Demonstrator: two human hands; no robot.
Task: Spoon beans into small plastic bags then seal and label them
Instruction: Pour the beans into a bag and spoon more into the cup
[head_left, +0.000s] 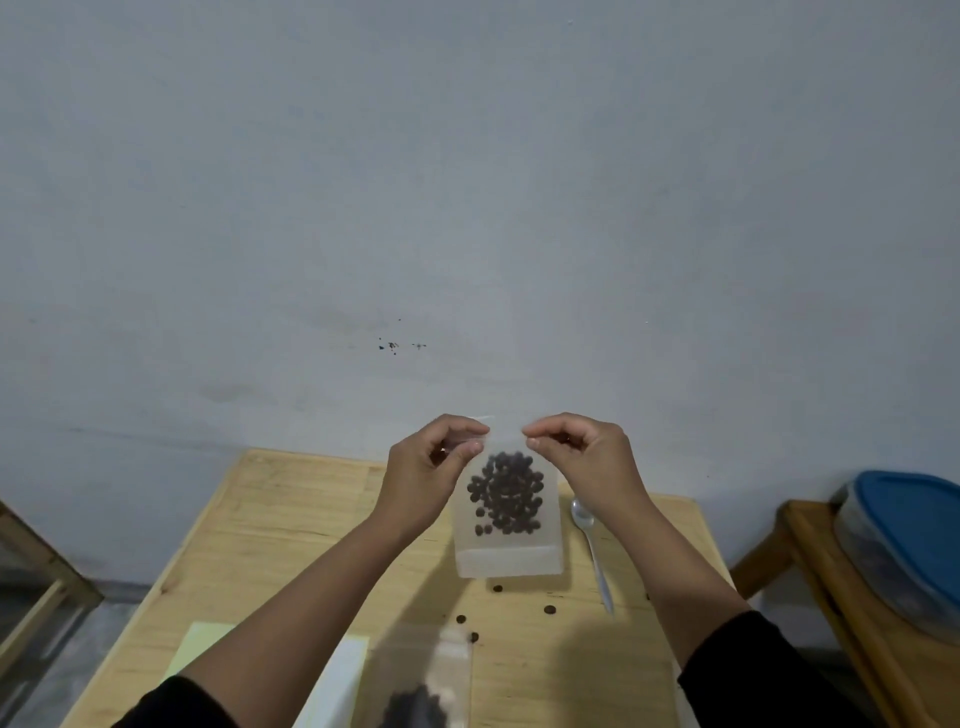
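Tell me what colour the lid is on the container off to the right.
Blue: the plastic container's lid shows clearly in the head view.

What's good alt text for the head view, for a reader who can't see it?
Two hands, left and right, pinch the top corners of a small clear plastic bag of dark beans, held up above a wooden table. On the table lie a metal spoon, a few loose beans and a second bag near the bottom edge.

Single head cam, above near edge of table (270, 525), facing forward and slightly down; wall (467, 182) fills upper frame.
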